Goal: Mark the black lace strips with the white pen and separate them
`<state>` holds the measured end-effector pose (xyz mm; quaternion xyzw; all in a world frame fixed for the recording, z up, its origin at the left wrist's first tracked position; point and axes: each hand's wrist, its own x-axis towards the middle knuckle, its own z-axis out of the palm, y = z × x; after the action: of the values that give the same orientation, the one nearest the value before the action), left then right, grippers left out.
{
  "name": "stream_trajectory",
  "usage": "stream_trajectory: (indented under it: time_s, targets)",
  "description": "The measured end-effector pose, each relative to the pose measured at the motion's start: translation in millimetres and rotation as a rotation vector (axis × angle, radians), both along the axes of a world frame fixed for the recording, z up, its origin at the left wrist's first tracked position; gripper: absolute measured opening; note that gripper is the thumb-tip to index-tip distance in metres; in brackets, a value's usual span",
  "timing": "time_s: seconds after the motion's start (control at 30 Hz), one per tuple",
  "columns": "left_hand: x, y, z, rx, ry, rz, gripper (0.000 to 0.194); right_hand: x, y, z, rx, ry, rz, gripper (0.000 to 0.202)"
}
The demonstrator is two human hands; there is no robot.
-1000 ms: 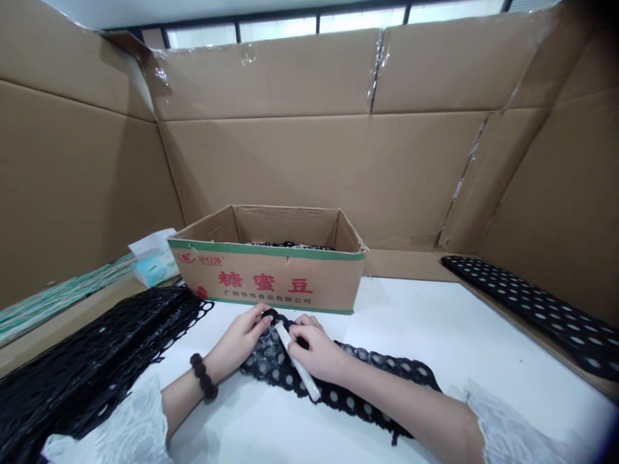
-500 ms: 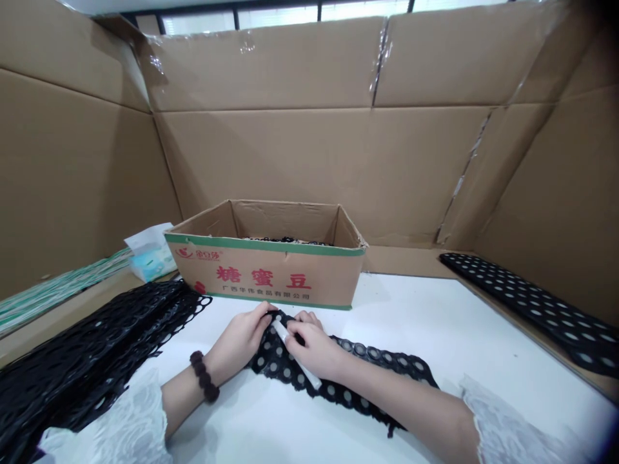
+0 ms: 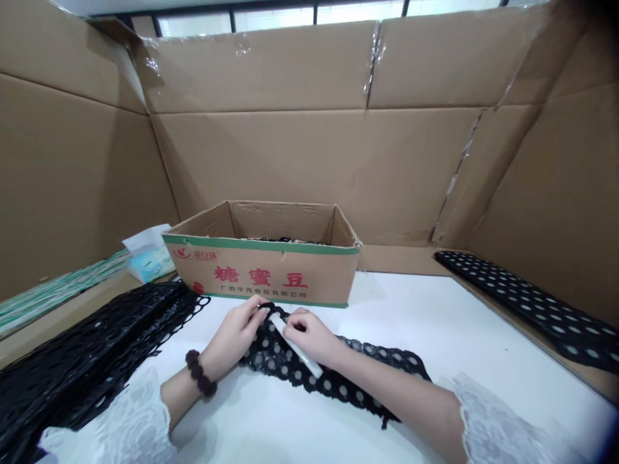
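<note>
Evidently the fold is the weak spot: the left grip (image 3: 236, 335) pinches the far end of the black lace (image 3: 343, 390) between thumb and fingers, while the right grip (image 3: 312, 338) pinches a white stick (image 3: 309, 366) slantwise over it. The lace lies on the desk (image 3: 271, 425) below and between the two grips, trailing off to the right under the right forearm. If the left grip's pinch loosened, the end could slide or pucker, since little else seems to pin it there. A stick tip driven hard into an open ring could snag and stretch the mesh, and a drag of the forearm might pull the strip askew. The loose thread (image 3: 384, 422), right of and nearer than the right grip, could catch on the right sleeve (image 3: 507, 419). Left of the left grip, the dark pile (image 3: 91, 348) has loopy edges that the left sleeve (image 3: 116, 419) could hook. The box (image 3: 285, 261), just beyond both grips, leaves scant reach forward, so knuckles may bump its wall.
</note>
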<state>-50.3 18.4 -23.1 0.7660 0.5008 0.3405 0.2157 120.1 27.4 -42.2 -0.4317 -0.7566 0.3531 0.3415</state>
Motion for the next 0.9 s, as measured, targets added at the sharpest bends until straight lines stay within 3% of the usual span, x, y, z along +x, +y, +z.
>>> stream_trajectory:
  time_s: [0.2,0.4,0.73,0.9]
  targets:
    - [-3,12,-7.1,-0.229,-0.311,-0.007,0.023,4,1,2.2,-0.015,0.077,0.013,0.023]
    - [-4,13,-10.0,-0.326,-0.404,-0.016,0.023,4,0,-0.6,-0.010,0.075,-0.008,0.022]
    - [-3,8,-5.3,-0.206,-0.218,-0.018,0.022,3,2,-7.3,0.045,0.023,-0.011,0.021]
    - [-2,2,0.0,-0.068,-0.004,-0.021,0.017,4,-1,-7.5,0.082,-0.002,-0.006,0.021]
